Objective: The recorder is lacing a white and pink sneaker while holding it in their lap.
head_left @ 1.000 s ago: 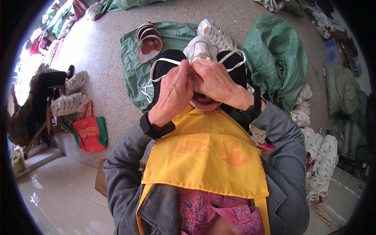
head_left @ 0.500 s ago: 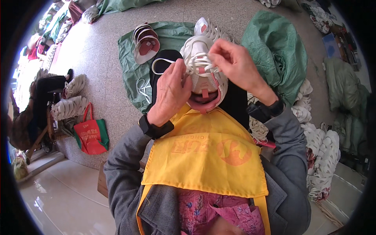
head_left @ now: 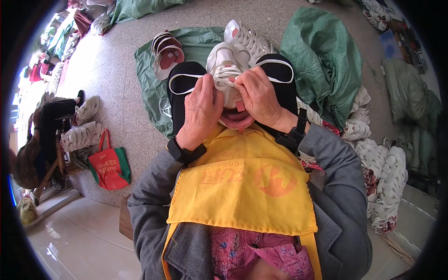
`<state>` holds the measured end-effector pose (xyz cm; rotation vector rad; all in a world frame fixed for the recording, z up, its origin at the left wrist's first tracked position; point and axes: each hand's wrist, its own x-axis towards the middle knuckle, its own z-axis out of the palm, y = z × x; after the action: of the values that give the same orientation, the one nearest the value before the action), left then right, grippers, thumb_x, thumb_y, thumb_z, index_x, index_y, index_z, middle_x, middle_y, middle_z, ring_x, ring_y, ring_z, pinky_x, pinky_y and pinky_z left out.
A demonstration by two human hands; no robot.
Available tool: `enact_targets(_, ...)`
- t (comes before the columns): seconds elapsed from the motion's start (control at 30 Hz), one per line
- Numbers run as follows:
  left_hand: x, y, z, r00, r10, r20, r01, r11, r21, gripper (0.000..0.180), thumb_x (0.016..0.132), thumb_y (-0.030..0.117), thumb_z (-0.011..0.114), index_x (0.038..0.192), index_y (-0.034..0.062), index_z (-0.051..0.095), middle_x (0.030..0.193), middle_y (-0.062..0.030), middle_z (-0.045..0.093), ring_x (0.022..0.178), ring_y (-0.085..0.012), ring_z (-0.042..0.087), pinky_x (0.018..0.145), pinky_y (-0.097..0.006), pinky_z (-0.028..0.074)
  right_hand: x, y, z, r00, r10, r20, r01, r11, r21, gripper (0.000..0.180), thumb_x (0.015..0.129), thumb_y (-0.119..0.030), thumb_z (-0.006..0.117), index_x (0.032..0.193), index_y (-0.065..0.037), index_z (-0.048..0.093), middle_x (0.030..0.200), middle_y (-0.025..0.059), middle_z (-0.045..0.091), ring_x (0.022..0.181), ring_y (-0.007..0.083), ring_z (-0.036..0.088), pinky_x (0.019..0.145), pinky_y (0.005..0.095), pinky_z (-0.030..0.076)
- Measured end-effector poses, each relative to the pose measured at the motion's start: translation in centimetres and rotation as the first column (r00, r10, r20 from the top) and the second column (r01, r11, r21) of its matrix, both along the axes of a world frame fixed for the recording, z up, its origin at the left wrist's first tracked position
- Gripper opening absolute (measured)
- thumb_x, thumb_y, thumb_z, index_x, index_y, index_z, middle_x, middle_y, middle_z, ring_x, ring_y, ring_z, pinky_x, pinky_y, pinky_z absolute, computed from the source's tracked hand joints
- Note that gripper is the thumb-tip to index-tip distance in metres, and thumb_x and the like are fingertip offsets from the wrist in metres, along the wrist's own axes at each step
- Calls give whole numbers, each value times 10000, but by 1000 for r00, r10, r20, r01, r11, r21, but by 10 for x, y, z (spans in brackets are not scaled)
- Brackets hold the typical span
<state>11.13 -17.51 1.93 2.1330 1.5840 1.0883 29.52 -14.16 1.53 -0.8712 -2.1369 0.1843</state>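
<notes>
A white and pink sneaker (head_left: pixel 225 54) rests between my black-trousered knees, its toe pointing away from me and its pink-lined opening toward my yellow apron (head_left: pixel 233 196). My left hand (head_left: pixel 202 108) is closed at the left side of the eyelets, pinching a white shoelace (head_left: pixel 171 85) that loops out over the left knee. On the opposite side my right hand (head_left: pixel 259 99) pinches the lace too, and another loop lies over the right knee. Lacing crosses the tongue between both hands. My fingers hide the eyelets nearest them.
Stacked white shoe uppers (head_left: pixel 252 43) lie beyond the sneaker. Further uppers (head_left: pixel 168 55) sit on a green sheet (head_left: pixel 145 65) at left. A green sack (head_left: pixel 322 60) and piled laced shoes (head_left: pixel 389 182) are at right. A red-green bag (head_left: pixel 110 167) stands left, near a seated person (head_left: pixel 49 116).
My right hand has come down from above the laces to the sneaker's right side. A lace loop now lies over the right knee. The left hand stays beside the eyelets.
</notes>
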Motion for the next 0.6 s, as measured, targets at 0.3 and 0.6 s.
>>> enact_targets(0.3, -2, -3, 2, 1000, 12, -6, -12, 998, -61, 202, 856, 63, 631, 973, 17, 473, 860, -177, 558, 714, -408, 604, 580, -475, 482, 14, -2, 5, 981, 9, -192, -45, 982, -183, 90, 885, -38, 644, 893, -21, 556, 853, 109, 592, 811, 316, 589, 724, 393, 493)
enact_targets(0.6, 5, -7, 17, 997, -1, 78, 6, 998, -68, 227, 828, 26, 641, 992, 25, 484, 863, -156, 530, 764, -396, 578, 636, -465, 469, 30, 19, 50, 829, 3, -560, -367, 758, -539, 106, 1010, -95, 562, 1002, 3, 602, 1031, 50, 650, 791, 63, 586, 747, 226, 506)
